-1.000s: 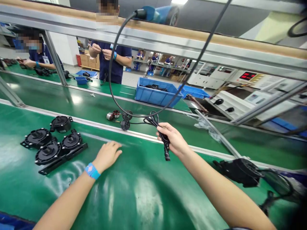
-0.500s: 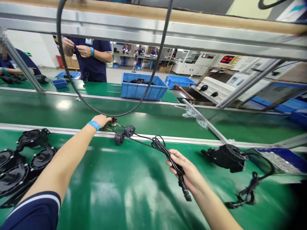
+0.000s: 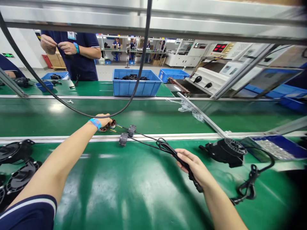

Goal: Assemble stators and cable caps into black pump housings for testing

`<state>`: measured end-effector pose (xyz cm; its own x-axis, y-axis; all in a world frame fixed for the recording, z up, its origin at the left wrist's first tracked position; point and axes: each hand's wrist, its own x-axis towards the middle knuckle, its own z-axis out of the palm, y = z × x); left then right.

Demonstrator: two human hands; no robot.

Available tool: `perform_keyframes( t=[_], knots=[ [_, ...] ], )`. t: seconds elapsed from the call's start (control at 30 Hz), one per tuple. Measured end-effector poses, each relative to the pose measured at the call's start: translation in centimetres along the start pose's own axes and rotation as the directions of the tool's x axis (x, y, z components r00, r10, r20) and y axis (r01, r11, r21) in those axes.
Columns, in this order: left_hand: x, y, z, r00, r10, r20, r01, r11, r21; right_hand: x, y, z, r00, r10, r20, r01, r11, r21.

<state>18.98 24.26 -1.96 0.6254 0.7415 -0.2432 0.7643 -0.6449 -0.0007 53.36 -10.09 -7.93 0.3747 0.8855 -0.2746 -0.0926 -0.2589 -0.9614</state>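
Observation:
My left hand (image 3: 103, 119) reaches across to the far strip, its fingers curled over two small round motor stators (image 3: 112, 124) with copper-coloured windings. Thin coloured wires run from them to two black ribbed caps (image 3: 123, 139). Black cables continue from the caps to a folded bundle of cable (image 3: 165, 147). In my right hand (image 3: 193, 164) this cable bundle is gripped, with its dark connector ends sticking out below the palm. The caps hang or rest near the white rail; contact is hard to tell.
Black motor housings (image 3: 24, 179) lie at the left. A black fan-like unit (image 3: 225, 151) with a coiled cord stands right, beside a blue tray (image 3: 287, 143) of small parts. A hanging black cable (image 3: 72, 107) loops across the view. Beyond are a blue crate (image 3: 136, 87) and a co-worker (image 3: 79, 54).
My view has shifted. My right hand has moved a little rightward with the cable bundle, and the caps sit farther from my left hand. The stators show more clearly under my left fingers.

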Motion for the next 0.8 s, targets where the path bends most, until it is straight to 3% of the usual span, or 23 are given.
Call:
perform_keyframes(
  t=[0.1, 0.23, 0.4, 0.57, 0.63, 0.7, 0.8],
  knots=[
    [-2.1, 0.3, -0.9, 0.997, 0.074, 0.017, -0.074, 0.996, 0.039, 0.6, 0.0, -1.4, 0.986, -0.084, -0.143, 0.081, 0.996, -0.027],
    [-8.2, 1.6, -0.2, 0.990, 0.141, -0.009, -0.141, 0.989, 0.035, 1.3, 0.5, -3.8, 0.925, -0.164, -0.343, 0.122, 0.982, -0.141],
    [-18.3, 4.2, 5.5, 0.967, 0.213, -0.138, -0.232, 0.963, -0.137, 1.1, 0.7, -5.1, 0.938, -0.120, -0.324, 0.042, 0.971, -0.237],
    [-27.0, 6.6, 11.4, 0.990, 0.040, -0.137, -0.095, 0.900, -0.425, 0.6, 0.2, -4.3, 0.985, -0.078, -0.155, 0.007, 0.911, -0.413],
    [-29.0, 7.4, 12.8, 0.986, -0.025, -0.164, -0.058, 0.874, -0.482, 0.8, 0.3, -3.9, 0.991, -0.060, -0.119, -0.013, 0.848, -0.530],
    [-30.1, 8.1, 13.7, 0.977, -0.064, -0.202, -0.052, 0.853, -0.519, 1.3, 0.7, -3.5, 0.985, -0.054, -0.165, -0.071, 0.741, -0.667],
    [-30.4, 8.7, 14.3, 0.964, -0.099, -0.245, -0.057, 0.827, -0.559, 1.8, 1.5, -2.7, 0.940, -0.206, -0.271, -0.137, 0.500, -0.855]
  ],
)
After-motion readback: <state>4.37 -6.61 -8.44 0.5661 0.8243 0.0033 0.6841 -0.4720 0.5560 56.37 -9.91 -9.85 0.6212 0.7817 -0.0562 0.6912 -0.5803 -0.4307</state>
